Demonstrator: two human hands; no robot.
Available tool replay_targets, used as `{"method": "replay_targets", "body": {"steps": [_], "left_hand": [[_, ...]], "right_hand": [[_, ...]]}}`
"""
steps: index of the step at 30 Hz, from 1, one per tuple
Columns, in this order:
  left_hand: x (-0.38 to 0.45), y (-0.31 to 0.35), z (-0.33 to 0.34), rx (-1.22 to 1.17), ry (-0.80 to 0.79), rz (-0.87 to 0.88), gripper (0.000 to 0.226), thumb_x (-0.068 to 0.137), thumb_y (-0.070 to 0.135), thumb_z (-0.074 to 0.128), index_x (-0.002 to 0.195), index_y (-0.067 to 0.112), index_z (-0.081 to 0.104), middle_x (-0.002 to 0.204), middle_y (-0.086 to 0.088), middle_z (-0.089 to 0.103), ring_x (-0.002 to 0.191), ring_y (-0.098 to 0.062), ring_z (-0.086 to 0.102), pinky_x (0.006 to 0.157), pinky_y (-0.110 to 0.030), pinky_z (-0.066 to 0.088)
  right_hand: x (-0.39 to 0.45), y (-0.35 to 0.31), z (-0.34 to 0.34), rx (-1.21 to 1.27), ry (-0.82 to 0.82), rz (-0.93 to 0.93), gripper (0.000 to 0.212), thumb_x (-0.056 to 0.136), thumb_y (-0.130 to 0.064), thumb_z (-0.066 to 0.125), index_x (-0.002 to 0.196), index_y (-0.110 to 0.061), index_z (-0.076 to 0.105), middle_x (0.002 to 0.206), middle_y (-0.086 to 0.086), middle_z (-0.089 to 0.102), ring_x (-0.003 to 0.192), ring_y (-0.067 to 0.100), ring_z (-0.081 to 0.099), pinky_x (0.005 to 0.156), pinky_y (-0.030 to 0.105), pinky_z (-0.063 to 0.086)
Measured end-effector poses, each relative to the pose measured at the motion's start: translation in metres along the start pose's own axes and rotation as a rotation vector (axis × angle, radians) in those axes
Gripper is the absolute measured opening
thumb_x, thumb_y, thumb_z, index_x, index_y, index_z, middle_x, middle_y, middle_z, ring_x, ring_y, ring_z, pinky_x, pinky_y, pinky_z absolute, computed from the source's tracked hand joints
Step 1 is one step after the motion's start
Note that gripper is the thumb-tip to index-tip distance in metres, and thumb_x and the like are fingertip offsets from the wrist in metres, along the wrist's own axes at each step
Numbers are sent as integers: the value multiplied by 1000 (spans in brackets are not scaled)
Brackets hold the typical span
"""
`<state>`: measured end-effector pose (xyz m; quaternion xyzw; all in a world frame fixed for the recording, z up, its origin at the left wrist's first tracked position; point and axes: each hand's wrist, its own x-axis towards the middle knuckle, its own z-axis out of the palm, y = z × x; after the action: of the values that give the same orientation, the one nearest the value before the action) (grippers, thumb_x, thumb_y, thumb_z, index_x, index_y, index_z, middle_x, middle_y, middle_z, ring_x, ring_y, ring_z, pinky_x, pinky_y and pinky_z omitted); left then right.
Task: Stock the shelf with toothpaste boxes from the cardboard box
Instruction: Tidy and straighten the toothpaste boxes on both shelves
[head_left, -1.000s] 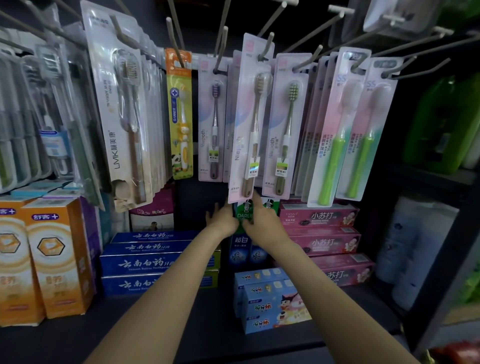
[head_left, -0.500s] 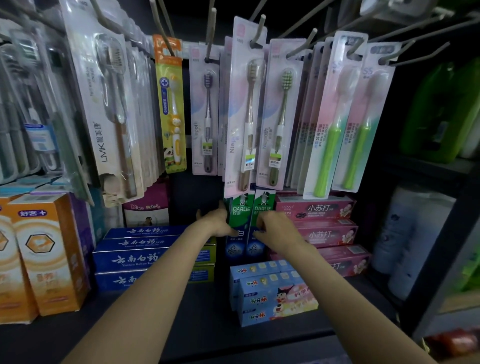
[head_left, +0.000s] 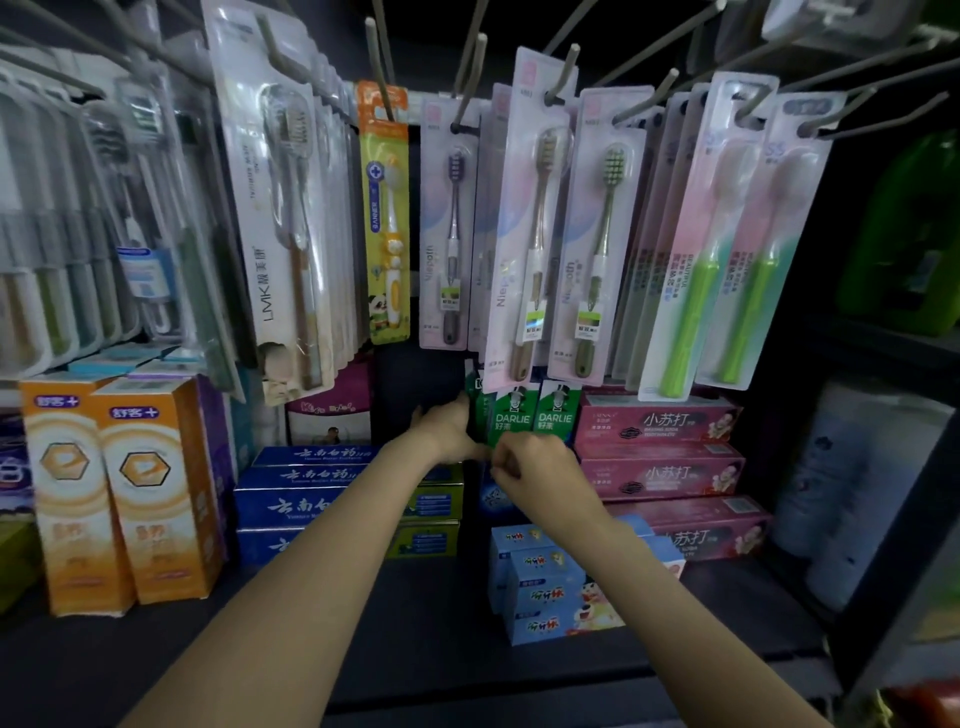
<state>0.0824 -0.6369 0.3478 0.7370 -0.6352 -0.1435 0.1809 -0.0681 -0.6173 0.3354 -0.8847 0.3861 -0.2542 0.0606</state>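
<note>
Darlie boxes (head_left: 514, 415) upright left of pink boxes (head_left: 660, 421); my left hand (head_left: 449, 428) braces their flank, right hand (head_left: 535, 467) curled at fronts, grip unclear. I'd square them flush.

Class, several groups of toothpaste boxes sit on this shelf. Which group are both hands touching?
The green DARLIE boxes, standing upright at the back between the blue stack and the pink stack; left hand and right hand meet there.
</note>
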Motion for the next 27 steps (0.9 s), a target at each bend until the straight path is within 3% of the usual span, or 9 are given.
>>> {"method": "replay_targets", "body": {"steps": [4, 9, 11, 13, 16, 21, 27], "left_hand": [[-24, -9, -8, -118, 79, 12, 79, 87, 23, 62, 148, 13, 12, 141, -13, 42, 130, -25, 40, 107, -31, 33], [-99, -32, 2, -280, 713, 96, 41, 90, 3, 50, 130, 11, 49, 126, -2, 58, 116, -14, 52, 93, -16, 35], [-132, -56, 18, -233, 812, 82, 38, 86, -1, 53, 122, 10, 54, 119, -2, 58, 112, -15, 52, 91, -14, 34], [-155, -86, 33, -151, 805, 12, 41, 81, -5, 58, 120, 8, 55, 119, -8, 55, 112, -22, 50, 92, -23, 37], [-171, -115, 42, -147, 748, -160, 45, 78, -6, 61, 121, 3, 51, 124, -15, 47, 116, -30, 46, 96, -33, 39], [-174, -125, 48, -252, 502, -349, 59, 87, 10, 58, 137, 1, 28, 142, -15, 27, 131, -26, 32, 100, -26, 33], [-164, -125, 40, -448, 556, -366, 58, 84, 3, 61, 135, 5, 34, 137, -15, 37, 127, -25, 39, 101, -27, 34]], "right_hand": [[3, -11, 8, 14, -64, -112, 23, 86, -16, 63, 105, -3, 60, 108, 11, 54, 104, 23, 49, 85, 28, 40], [14, -48, 34, -165, -152, -307, 69, 84, -27, 66, 140, -4, 33, 147, 14, 31, 135, 27, 28, 113, 33, 19], [18, -66, 48, -267, -239, -329, 88, 82, -35, 67, 148, -8, 16, 154, 14, 16, 142, 28, 16, 117, 38, 6], [21, -80, 62, -362, -368, -283, 103, 81, -38, 69, 150, -14, -3, 157, 11, 2, 144, 33, 5, 117, 44, 1], [23, -88, 78, -474, -416, -228, 103, 85, -23, 66, 148, -22, -15, 158, 8, -8, 142, 42, -1, 115, 52, 7], [29, -88, 85, -537, -372, -214, 103, 84, -10, 66, 148, -25, -14, 158, 6, -5, 141, 43, 4, 114, 53, 13], [37, -79, 84, -530, -371, -210, 99, 85, -13, 65, 149, -27, -10, 158, 5, -2, 142, 42, 6, 115, 53, 14]]}}
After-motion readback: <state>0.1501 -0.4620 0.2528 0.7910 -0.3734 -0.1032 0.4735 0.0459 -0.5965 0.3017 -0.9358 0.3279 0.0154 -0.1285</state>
